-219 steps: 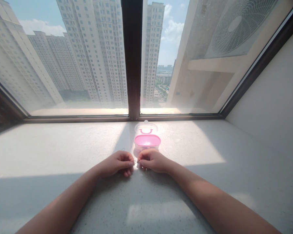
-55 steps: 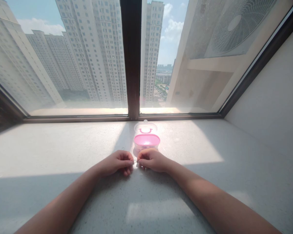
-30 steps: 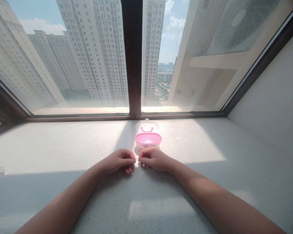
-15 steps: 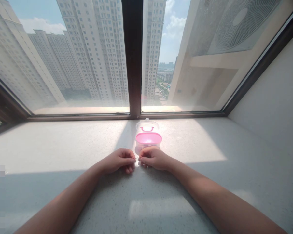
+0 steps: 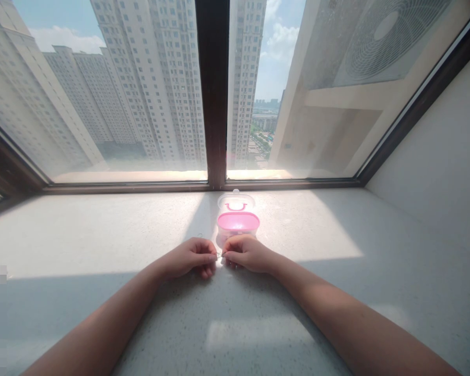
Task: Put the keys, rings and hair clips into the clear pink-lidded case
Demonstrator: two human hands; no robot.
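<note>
Thumb and forefinger of the left hand (image 5: pixel 191 257) press together near mid-frame on a thin wire-like piece (image 5: pixel 219 255), and those of the right hand (image 5: pixel 245 254) pinch at its other side; its exact shape is too small to tell. Since the earliest frame the pose and the narrow gap between the fingertips have hardly changed; the whole view has slid slightly, so hands and box sit a touch higher in the frame.

Just beyond the right hand stands a pink-rimmed clear plastic box (image 5: pixel 238 222), its handled lid (image 5: pixel 236 202) swung open toward the dark window frame (image 5: pixel 216 186), which bounds the far edge. A thin curved piece (image 5: pixel 200 235) lies above the left hand. Speckled windowsill (image 5: pixel 172 334) stretches wide to lower left and lower right, ending at a white wall (image 5: pixel 438 156) on the right.
</note>
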